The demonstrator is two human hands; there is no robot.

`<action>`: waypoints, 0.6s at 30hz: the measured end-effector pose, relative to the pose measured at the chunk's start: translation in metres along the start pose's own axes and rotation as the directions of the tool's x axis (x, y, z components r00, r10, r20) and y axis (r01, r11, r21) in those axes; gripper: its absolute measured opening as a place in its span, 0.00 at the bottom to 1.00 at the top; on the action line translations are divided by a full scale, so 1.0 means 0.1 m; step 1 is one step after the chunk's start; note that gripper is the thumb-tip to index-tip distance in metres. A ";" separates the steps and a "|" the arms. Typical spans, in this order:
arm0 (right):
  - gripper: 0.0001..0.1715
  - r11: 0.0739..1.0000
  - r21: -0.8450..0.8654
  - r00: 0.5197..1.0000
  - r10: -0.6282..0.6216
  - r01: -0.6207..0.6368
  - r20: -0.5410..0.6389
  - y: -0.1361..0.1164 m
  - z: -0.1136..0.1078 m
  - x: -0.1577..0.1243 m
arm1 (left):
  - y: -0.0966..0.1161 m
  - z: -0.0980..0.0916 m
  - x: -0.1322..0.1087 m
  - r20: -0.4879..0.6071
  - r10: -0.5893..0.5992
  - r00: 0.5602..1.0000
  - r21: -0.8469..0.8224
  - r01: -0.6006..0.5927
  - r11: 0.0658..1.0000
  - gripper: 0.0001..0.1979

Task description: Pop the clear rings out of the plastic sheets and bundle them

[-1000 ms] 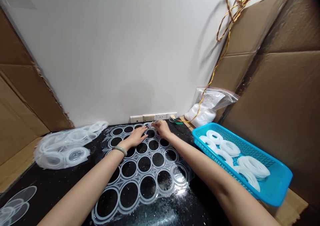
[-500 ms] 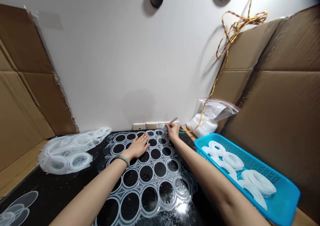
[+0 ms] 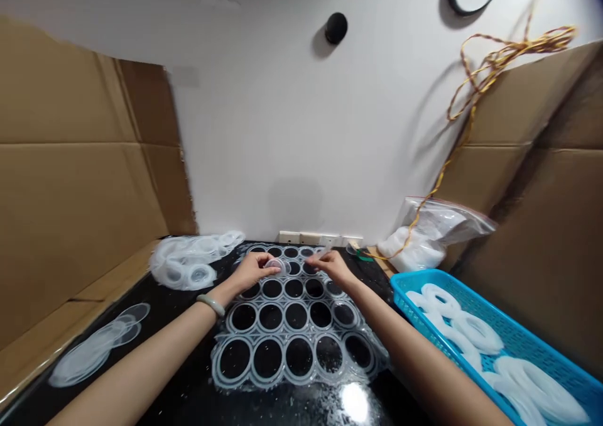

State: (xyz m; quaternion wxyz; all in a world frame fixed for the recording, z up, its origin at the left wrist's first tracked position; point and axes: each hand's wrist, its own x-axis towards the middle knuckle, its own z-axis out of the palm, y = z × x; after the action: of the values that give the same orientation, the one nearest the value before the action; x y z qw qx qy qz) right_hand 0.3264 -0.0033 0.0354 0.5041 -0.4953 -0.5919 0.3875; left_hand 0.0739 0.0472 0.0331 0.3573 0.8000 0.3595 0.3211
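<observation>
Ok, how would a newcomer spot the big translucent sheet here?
Find the black tabletop. Around its middle, left of the blue basket, lies a wide translucent sheet. Unlike the crumpled bundle farther left, it spreads flat, with rows of round openings mostly showing black.

Glossy, speckled black tabletop (image 3: 264, 404); smooth, translucent ring-patterned plastic sheet (image 3: 283, 317); shiny blue perforated plastic basket (image 3: 532, 335); matt brown cardboard panels (image 3: 70, 193).

Two hands (image 3: 248, 271) (image 3: 334, 266); five front-row rings (image 3: 299, 381); one basket (image 3: 522, 338); perhaps six ring stacks (image 3: 492, 344) inside.
</observation>
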 end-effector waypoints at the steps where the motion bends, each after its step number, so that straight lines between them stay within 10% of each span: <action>1: 0.21 0.997 -0.074 1.000 -0.004 0.003 -0.011 0.04 -0.02 -0.02 | -0.03 -0.21 -0.17 -0.031 -0.033 0.999 0.014 0.034 0.999 0.15; 9: 0.18 0.997 -0.015 0.997 0.078 -0.077 0.008 0.43 -0.01 -0.08 | -0.23 -1.85 -1.67 -0.344 -0.360 0.867 0.112 0.419 0.901 0.29; 12: 0.17 0.996 0.000 0.995 0.091 -0.091 -0.048 0.48 0.02 -0.10 | -0.31 -2.02 -1.96 -0.359 -0.484 0.798 0.162 0.564 0.810 0.33; 18: 0.15 0.994 0.020 0.983 0.107 -0.105 -0.151 0.48 0.00 -0.12 | -0.34 -1.97 -2.13 -0.403 -0.426 0.810 0.334 0.564 0.756 0.20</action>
State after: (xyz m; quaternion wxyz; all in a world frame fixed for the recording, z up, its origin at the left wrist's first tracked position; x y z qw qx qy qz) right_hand 0.3357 -0.0051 -0.0132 0.5293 -0.5513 -0.5222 0.3784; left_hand -0.2040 -0.0405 0.0572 0.1813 0.6745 0.6732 0.2427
